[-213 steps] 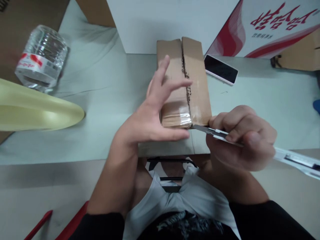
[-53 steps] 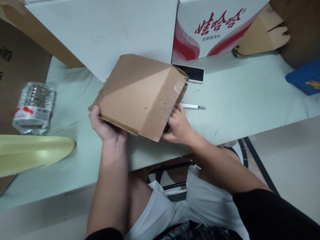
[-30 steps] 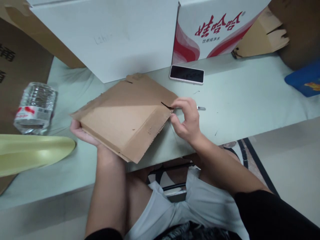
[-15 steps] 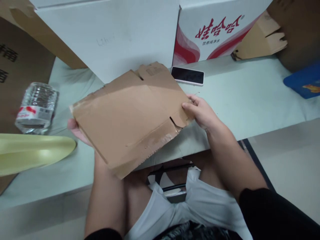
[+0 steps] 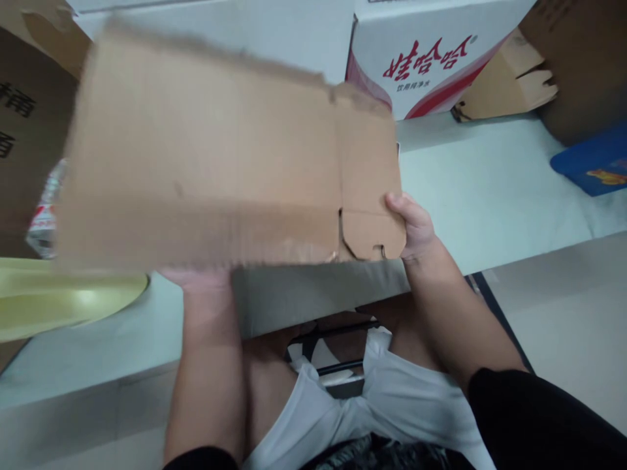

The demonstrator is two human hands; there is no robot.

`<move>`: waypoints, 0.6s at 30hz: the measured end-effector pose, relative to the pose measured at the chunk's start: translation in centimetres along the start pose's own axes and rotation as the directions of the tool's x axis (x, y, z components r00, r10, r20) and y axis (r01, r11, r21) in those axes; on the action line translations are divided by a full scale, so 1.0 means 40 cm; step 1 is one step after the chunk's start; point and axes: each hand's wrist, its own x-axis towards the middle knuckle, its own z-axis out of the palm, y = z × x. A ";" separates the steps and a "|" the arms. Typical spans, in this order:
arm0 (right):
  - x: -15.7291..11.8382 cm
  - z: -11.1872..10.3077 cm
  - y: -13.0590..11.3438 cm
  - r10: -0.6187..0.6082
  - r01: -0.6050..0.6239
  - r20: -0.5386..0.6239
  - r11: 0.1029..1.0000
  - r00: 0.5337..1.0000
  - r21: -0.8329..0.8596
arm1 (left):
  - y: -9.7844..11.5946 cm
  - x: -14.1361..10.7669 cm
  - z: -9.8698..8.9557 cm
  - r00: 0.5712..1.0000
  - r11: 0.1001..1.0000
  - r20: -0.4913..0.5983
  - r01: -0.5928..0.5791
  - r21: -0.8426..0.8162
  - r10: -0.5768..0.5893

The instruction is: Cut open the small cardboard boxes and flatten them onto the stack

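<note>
A flattened brown cardboard box is held up over the table, its left side blurred by motion. My right hand grips its right end, the thumb on top of a slotted flap and the fingers underneath. Beneath the cardboard's lower left edge is my left hand; only its heel and wrist show, and its fingers are hidden behind the sheet.
White boxes stand at the back, one with red lettering. At the left are a yellow-green curved object and a partly covered clear bottle. A blue item lies right on the pale green tablecloth.
The cardboard has swung up on its left side and opened out wider, now covering the phone and part of the bottle. My left hand has gone under it; my right hand keeps its grip.
</note>
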 end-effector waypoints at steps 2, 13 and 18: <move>-0.002 0.002 -0.005 -0.127 0.129 -0.081 0.992 0.989 0.011 | 0.003 0.000 0.005 0.993 0.997 0.089 0.082 0.001 -0.082; -0.092 -0.195 -0.211 -0.521 0.465 -0.769 0.821 0.371 -0.332 | -0.007 -0.011 0.012 0.974 0.991 0.182 0.131 0.014 -0.132; -0.076 -0.303 -0.279 -0.561 0.161 -0.814 0.827 0.153 -0.539 | -0.023 -0.003 0.033 0.986 0.987 0.054 0.159 -0.031 -0.158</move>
